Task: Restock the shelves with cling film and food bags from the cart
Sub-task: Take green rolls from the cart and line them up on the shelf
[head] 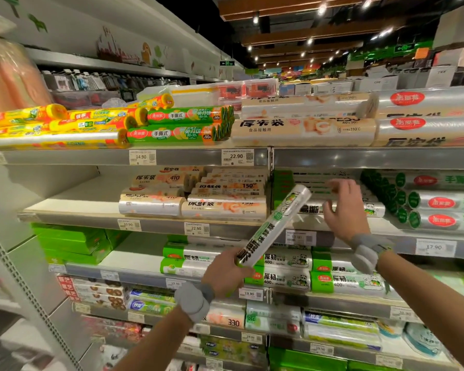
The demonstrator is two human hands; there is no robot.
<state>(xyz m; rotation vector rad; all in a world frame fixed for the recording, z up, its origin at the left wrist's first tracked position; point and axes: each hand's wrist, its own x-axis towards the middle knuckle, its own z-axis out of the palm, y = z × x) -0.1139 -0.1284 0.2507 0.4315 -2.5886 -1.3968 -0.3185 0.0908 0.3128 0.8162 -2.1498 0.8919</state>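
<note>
My left hand (225,271) grips the lower end of a clear roll of food bags (275,223) with green and black print. The roll tilts up to the right, its top end near the second shelf (319,226). My right hand (343,207) is raised in front of that shelf with fingers spread and relaxed, just before a stack of similar white-and-green rolls (314,207). It holds nothing. Both wrists wear grey bands. The cart is out of view.
The top shelf (198,156) carries yellow, green and beige rolls. Beige bag rolls (193,199) fill the second shelf's middle, with bare board to their left. Green-ended rolls (434,202) lie to the right. Lower shelves hold green boxes (73,242) and more rolls.
</note>
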